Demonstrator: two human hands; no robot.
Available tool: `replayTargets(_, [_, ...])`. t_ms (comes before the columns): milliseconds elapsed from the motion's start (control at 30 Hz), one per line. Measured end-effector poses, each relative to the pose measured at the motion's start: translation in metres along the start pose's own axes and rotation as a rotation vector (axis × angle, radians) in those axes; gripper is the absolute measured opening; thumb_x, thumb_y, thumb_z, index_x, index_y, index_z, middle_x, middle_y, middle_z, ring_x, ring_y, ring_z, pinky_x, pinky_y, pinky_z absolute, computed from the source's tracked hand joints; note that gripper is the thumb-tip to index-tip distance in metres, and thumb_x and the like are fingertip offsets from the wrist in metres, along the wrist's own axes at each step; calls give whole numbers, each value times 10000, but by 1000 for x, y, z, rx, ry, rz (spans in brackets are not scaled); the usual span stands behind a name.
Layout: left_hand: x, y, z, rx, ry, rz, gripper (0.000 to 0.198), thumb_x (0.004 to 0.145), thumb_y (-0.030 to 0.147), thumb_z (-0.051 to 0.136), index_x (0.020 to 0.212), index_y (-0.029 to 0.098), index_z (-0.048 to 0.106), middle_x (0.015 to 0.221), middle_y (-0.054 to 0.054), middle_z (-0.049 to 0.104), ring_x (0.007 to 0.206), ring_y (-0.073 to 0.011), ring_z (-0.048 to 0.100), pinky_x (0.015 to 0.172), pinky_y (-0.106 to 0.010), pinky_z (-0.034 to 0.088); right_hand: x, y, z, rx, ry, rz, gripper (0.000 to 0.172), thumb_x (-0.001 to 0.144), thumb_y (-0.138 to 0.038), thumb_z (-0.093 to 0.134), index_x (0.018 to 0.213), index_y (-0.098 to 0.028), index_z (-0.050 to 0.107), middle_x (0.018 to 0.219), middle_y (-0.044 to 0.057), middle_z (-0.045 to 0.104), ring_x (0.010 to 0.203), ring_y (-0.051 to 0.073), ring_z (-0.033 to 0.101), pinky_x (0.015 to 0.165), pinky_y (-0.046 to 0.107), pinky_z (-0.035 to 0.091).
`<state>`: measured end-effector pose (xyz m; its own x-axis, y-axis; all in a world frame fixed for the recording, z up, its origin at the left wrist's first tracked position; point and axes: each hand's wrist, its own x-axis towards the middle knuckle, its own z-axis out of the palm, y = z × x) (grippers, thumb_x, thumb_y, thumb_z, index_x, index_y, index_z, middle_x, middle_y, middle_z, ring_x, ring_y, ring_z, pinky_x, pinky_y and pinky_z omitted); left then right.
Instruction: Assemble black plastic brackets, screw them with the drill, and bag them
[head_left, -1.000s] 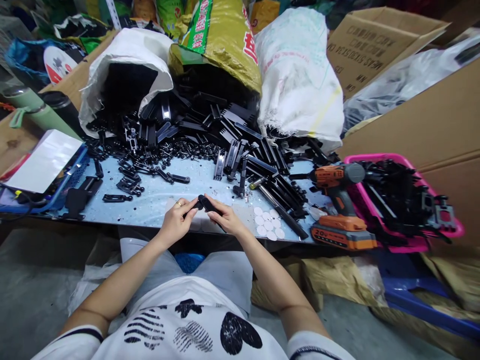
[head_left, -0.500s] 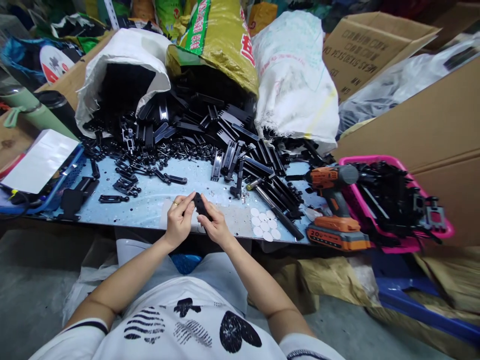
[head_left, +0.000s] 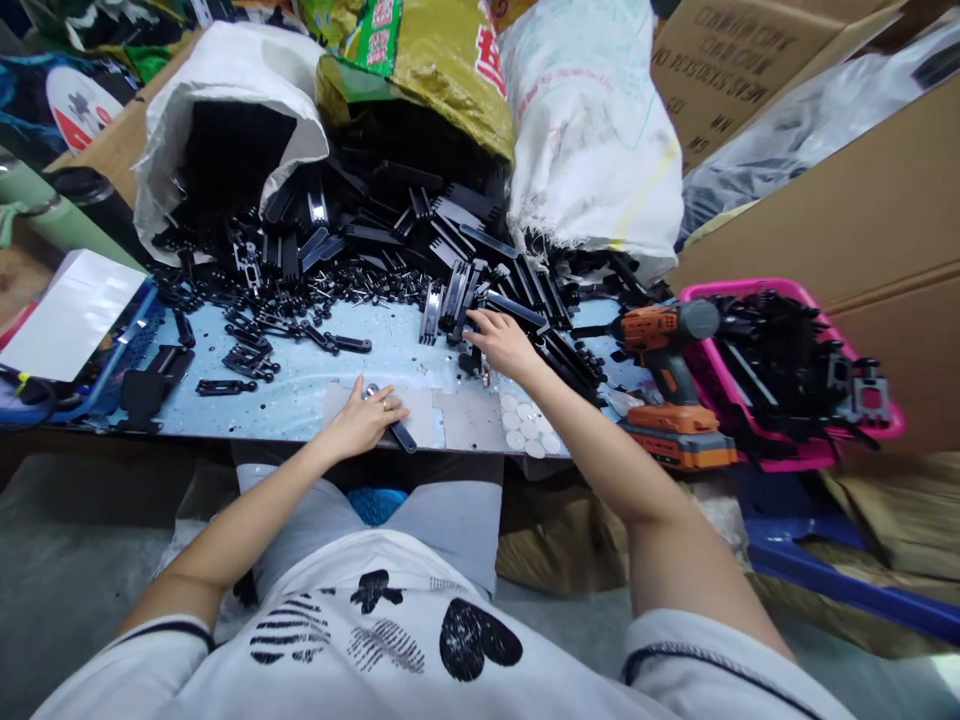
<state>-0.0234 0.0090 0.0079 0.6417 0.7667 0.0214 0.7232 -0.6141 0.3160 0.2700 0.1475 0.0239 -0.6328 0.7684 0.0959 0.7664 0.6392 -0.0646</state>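
My left hand (head_left: pixel 367 418) rests on the front of the table, fingers around and over a black plastic bar (head_left: pixel 403 436). A shiny rounded end of the bar shows between thumb and forefinger, and the middle is covered by my hand. Farther right, my right hand (head_left: pixel 504 345) reaches over a cluster of black plastic parts (head_left: pixel 455 295) with its fingers stretched out and apart. Nothing can be seen in its grasp. Under the left hand lies a grey plate (head_left: pixel 424 418). White round discs (head_left: pixel 534 432) sit beside it, below my right forearm.
Black parts spill from a white sack (head_left: pixel 247 60) and a yellow sack (head_left: pixel 442 100). An orange cordless drill (head_left: pixel 667 390) stands at right beside a pink basket (head_left: pixel 892 420) of black parts. A blue tray (head_left: pixel 142 335) is at left. Small screws (head_left: pixel 360 287) lie scattered behind my hands.
Both hands held the black part together. Now it lies on the table under my left hand, and my right hand has let go and moved right and forward to the parts.
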Motion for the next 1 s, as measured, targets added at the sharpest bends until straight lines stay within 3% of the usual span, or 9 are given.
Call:
replayTargets(67, [5, -9, -5, 60, -64, -7, 460, 835, 71, 392, 1208, 271, 572, 1038, -80, 640, 1090, -240, 531, 1072, -594, 128, 4, 16, 2, -47, -41, -92, 335, 830, -27, 432, 1023, -158, 672, 1413, 104, 406, 1324, 283, 305, 1035, 498, 288])
replayTargets(133, [7, -15, -6, 125, -52, -138, 432, 841, 66, 375, 1183, 219, 589, 961, -114, 641, 995, -253, 556, 1034, -573, 198, 3, 17, 4, -41, -27, -132, 320, 855, -40, 414, 1005, -166, 667, 1402, 86, 426, 1334, 259, 299, 1059, 506, 250])
replayTargets(200, [5, -19, -6, 141, -48, -263, 398, 842, 82, 385, 1164, 181, 598, 948, -147, 628, 986, -283, 543, 968, -537, 282, -3, 7, 4, -10, 5, -140, 307, 894, -83, 398, 1042, -185, 647, 1360, 69, 477, 1337, 239, 303, 1083, 530, 194])
replayTargets(300, [0, -23, -4, 118, -74, -335, 377, 850, 129, 407, 1177, 170, 590, 991, -161, 606, 1012, -303, 515, 872, -460, 354, -17, -16, -3, 48, 1, -135, 280, 939, -180, 389, 1107, -209, 611, 1199, 57, 594, 1265, 223, 409, 1094, 538, 153])
replayTargets(400, [-3, -26, -1, 101, -80, -348, 382, 855, 164, 423, 1205, 184, 575, 1038, -153, 587, 1032, -300, 496, 843, -423, 361, -32, -41, -17, 125, -98, -128, 291, 944, -280, 417, 1170, -198, 581, 1076, 69, 641, 1102, 225, 540, 1041, 487, 272])
replayTargets(533, [-4, -27, -1, 76, -68, -345, 381, 855, 178, 435, 1211, 186, 571, 1050, -148, 583, 1043, -305, 488, 842, -419, 353, -46, -64, -35, 264, -224, -90, 393, 939, -381, 410, 1234, -159, 544, 1129, 105, 621, 1004, 226, 584, 862, 359, 434])
replayTargets(733, [-7, -26, 0, 90, -54, -326, 377, 857, 177, 435, 1208, 178, 575, 1056, -151, 584, 1035, -305, 491, 829, -419, 348, -54, -73, -47, 412, -227, -32, 430, 920, -409, 415, 1234, -152, 557, 1130, 90, 629, 994, 217, 588, 866, 342, 449])
replayTargets(1000, [-10, -27, 4, 74, -21, -323, 389, 856, 159, 428, 1218, 177, 567, 1057, -156, 582, 1041, -301, 483, 841, -421, 335, -58, -77, -42, 469, -252, 1, 445, 904, -440, 435, 1218, -157, 574, 1118, 92, 639, 980, 222, 595, 861, 358, 452])
